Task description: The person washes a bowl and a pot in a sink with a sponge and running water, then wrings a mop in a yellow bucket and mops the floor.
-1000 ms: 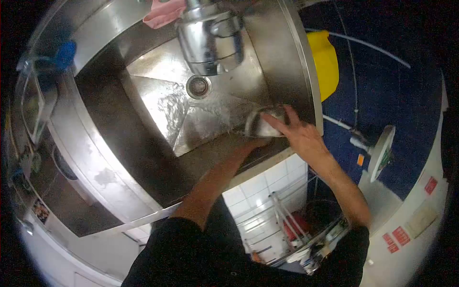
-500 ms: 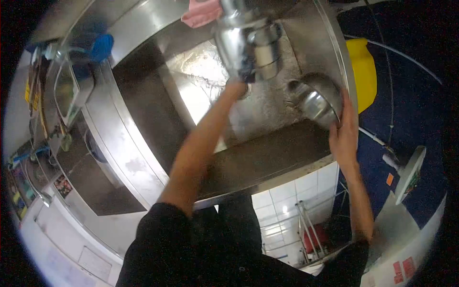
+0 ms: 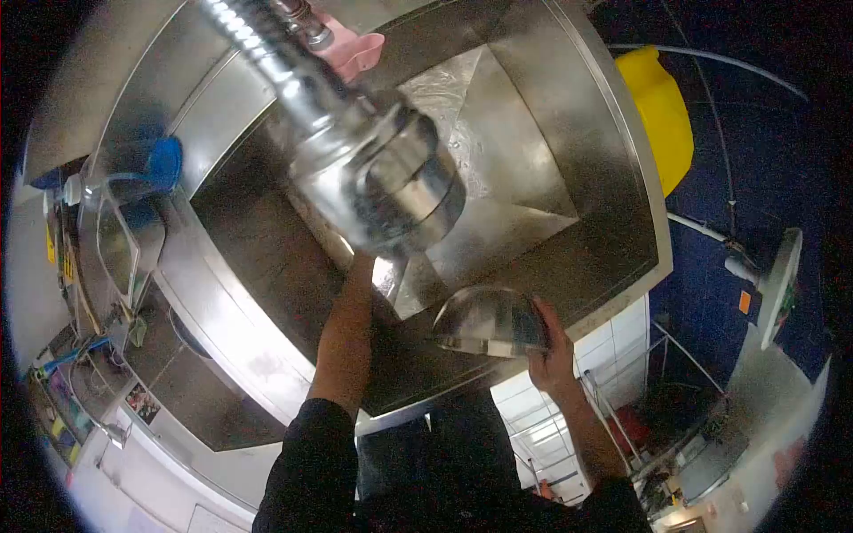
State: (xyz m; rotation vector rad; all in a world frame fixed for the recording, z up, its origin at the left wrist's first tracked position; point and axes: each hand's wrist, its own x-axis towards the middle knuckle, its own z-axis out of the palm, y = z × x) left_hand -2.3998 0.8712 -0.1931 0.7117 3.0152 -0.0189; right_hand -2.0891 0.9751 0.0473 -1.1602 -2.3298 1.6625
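A shiny metal rinse sprayer (image 3: 391, 178) on a coiled hose hangs large in front of me, over the sink. My left hand (image 3: 365, 259) reaches up to its underside; the sprayer covers the fingers, but it has shifted along with that hand. In my right hand (image 3: 555, 351) is a round stainless steel bowl (image 3: 490, 322), gripped by its right side. The bowl is tilted, its domed side facing up, above the near edge of the sink. Below both lies the steel sink (image 3: 511, 142), its sloped bottom wet.
Something pink (image 3: 355, 55) sits at the sink's back edge. A blue utensil (image 3: 164, 163) lies left of the sink, near several other tools. Beyond the right rim are a yellow plastic object (image 3: 662, 124) and a pale hose (image 3: 711, 55).
The bowl has come from the sink's right side toward me and turned over more. My left hand and the sprayer have moved left and nearer. My view has shifted slightly.
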